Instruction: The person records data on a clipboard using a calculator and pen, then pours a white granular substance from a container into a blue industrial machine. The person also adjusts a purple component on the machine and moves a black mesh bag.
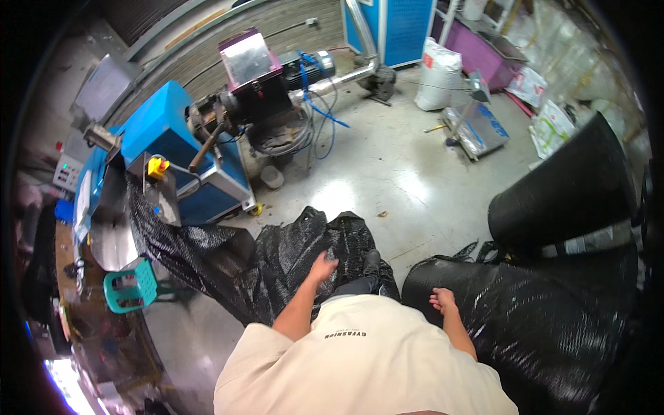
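Note:
My left hand (323, 267) is over a crumpled black plastic sheet (290, 250) that spreads across the floor in front of me. Its fingers are blurred against the dark folds, so I cannot make out whether they grip it. My right hand (443, 299) hangs beside a large black plastic-covered bundle (532, 304) on the right. The fingers of that hand are loosely bent and apart, with nothing visible in them. One dark shoe (372, 261) shows between the hands, at the edge of the sheet. The sheet trails left up to a metal chute (114, 235).
A blue machine (162, 131) with a motor stands at the far left, near a teal plastic stool (131, 287). A tall black bin (564, 190) leans at the right. Further back are a white sack (439, 75) and a platform scale (477, 130) on the grey floor (401, 187).

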A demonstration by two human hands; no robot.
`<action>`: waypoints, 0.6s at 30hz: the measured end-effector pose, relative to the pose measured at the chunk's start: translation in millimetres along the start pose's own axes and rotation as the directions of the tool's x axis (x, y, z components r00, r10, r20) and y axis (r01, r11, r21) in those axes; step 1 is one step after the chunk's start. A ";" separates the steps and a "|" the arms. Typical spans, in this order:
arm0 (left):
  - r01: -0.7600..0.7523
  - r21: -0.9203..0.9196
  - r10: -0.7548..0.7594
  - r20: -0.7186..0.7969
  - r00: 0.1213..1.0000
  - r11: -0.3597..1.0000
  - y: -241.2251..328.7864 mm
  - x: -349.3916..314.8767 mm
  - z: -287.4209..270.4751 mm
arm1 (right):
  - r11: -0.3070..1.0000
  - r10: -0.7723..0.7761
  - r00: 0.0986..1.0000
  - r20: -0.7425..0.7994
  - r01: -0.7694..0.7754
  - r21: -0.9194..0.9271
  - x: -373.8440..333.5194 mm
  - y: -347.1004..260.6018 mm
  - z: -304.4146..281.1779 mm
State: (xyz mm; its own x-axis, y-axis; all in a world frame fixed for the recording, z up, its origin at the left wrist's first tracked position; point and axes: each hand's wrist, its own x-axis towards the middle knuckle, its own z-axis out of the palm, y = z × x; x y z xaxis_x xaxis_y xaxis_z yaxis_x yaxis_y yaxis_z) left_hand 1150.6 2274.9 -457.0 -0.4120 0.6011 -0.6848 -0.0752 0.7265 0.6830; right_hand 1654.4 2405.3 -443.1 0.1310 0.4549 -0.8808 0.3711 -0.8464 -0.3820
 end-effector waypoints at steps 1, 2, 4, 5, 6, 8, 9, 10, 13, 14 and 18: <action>-0.050 -0.027 0.050 -0.007 0.999 0.998 43.6 16.9 -4.1 | 0.999 0.023 0.999 -0.032 -0.022 0.031 6.8 -15.7 -6.5; -0.089 -0.092 0.086 -0.033 0.996 0.992 85.9 26.9 -7.8 | 0.995 0.005 1.000 -0.031 -0.002 0.099 17.3 -27.8 -11.3; -0.145 -0.161 0.133 -0.083 0.988 0.976 160.6 34.3 -12.2 | 0.993 0.021 1.000 0.000 -0.021 0.119 35.1 -50.3 -12.6; -0.165 -0.168 0.148 -0.112 0.983 0.972 190.5 40.4 -16.6 | 0.991 0.026 1.000 0.016 -0.028 0.128 44.5 -61.4 -13.5; -0.153 -0.194 0.136 -0.100 0.986 0.969 193.2 57.6 -21.8 | 0.992 0.034 0.994 0.109 -0.047 0.121 77.0 -54.5 -22.9; -0.170 -0.215 0.144 -0.135 0.980 0.962 219.8 75.5 -12.2 | 0.999 0.007 0.987 0.160 -0.013 0.034 122.1 -55.4 -26.7; -0.181 -0.233 0.146 -0.159 0.976 0.956 230.7 85.0 -7.8 | 0.996 -0.034 0.984 0.173 0.048 -0.079 139.3 -65.7 -25.1; -0.172 -0.221 0.134 -0.176 0.975 0.960 221.3 97.4 -2.6 | 0.971 -0.080 0.977 0.200 0.122 -0.206 156.3 -77.6 -23.6; -0.049 -0.278 -0.006 -0.196 0.981 0.959 188.0 132.6 28.9 | 0.851 -0.182 0.944 0.276 0.292 -0.436 204.3 -138.1 -21.0; -0.002 -0.295 -0.048 -0.164 0.985 0.956 199.8 131.8 42.6 | 0.825 -0.210 0.940 0.268 0.317 -0.468 220.3 -160.6 -25.4; 0.000 0.483 0.003 -0.005 1.000 0.876 55.0 149.0 59.5 | 0.844 -0.187 0.941 0.283 0.301 -0.443 242.0 -294.2 -20.0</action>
State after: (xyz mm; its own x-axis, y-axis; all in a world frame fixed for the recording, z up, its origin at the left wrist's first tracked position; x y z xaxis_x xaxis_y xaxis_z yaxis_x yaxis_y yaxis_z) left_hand 1139.1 2424.2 -536.6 -0.4170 0.6012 -0.6817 0.3727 0.7971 0.4750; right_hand 1595.4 2769.9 -538.3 -0.2064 0.5079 -0.8363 0.7601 -0.4550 -0.4639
